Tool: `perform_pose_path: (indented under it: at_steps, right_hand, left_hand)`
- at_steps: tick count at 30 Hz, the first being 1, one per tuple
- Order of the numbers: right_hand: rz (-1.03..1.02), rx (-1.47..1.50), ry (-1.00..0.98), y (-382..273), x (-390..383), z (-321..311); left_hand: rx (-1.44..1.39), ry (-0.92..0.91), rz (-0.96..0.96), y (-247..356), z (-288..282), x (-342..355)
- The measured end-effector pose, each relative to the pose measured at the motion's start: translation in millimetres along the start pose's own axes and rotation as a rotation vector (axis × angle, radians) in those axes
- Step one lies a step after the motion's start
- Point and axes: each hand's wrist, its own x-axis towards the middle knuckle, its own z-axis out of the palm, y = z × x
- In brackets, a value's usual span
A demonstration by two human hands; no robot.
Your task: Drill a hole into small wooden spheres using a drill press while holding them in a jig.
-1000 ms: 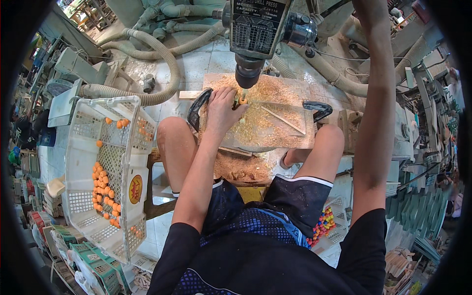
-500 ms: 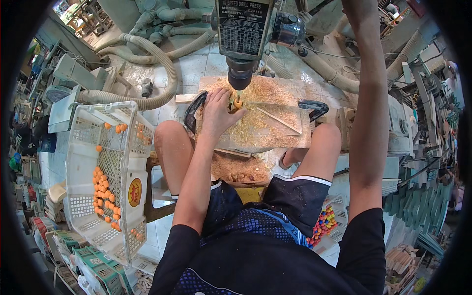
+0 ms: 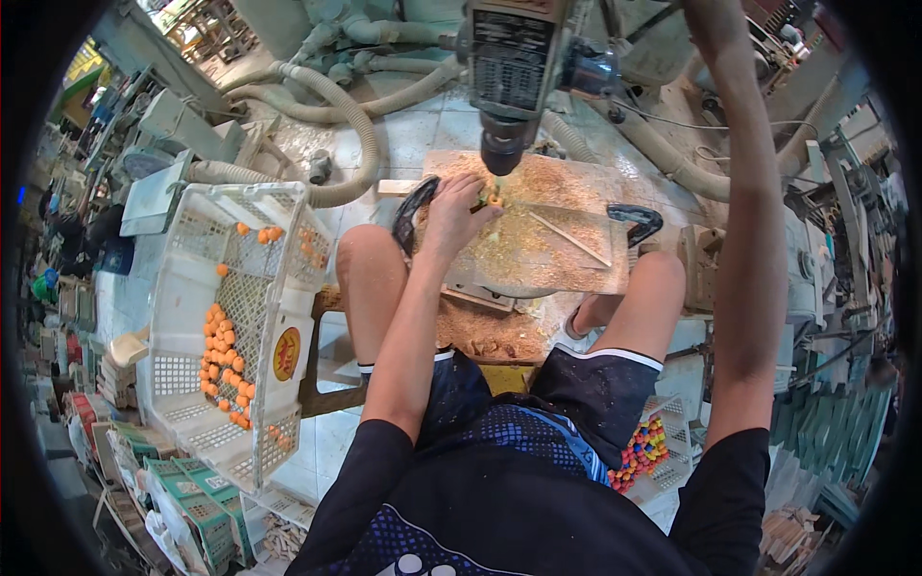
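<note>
Under the chuck of a drill press point(image 3: 502, 144), a small orange ball point(image 3: 495, 200) sits on a board covered in wood shavings point(image 3: 576, 192). My left hand point(image 3: 457, 213) closes round the ball from the left, thumb on the near side and fingers on the far side. Part of what lies beneath those fingers is hidden. The drill bit comes down to the top of the ball. My right arm reaches up along the right side, and my right hand point(image 3: 713, 21) is cut off by the top edge, its fingers out of sight.
A white plastic crate point(image 3: 279, 422) with several orange balls point(image 3: 219, 331) stands at my left. By my right leg is a basket of multicoloured balls point(image 3: 645, 446). A thin wooden strip point(image 3: 569, 239) lies on the board, black clamps point(image 3: 634, 223) at its sides. A ribbed hose point(image 3: 360, 144) curves behind.
The whole view has shifted, so the scene sits further right. My left hand stays round the ball under the bit, and my right arm remains raised.
</note>
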Motion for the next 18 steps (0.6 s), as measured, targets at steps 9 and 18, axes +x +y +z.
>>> perform_pose_path:
  at_steps: [9,18]
  right_hand:
    - [-0.056,0.106,0.028,7,4,6]
    - [-0.046,0.202,0.076,13,4,14]
  left_hand:
    - [0.113,-0.229,0.051,-1,-17,-10]
    - [0.074,0.134,-0.106,27,6,-29]
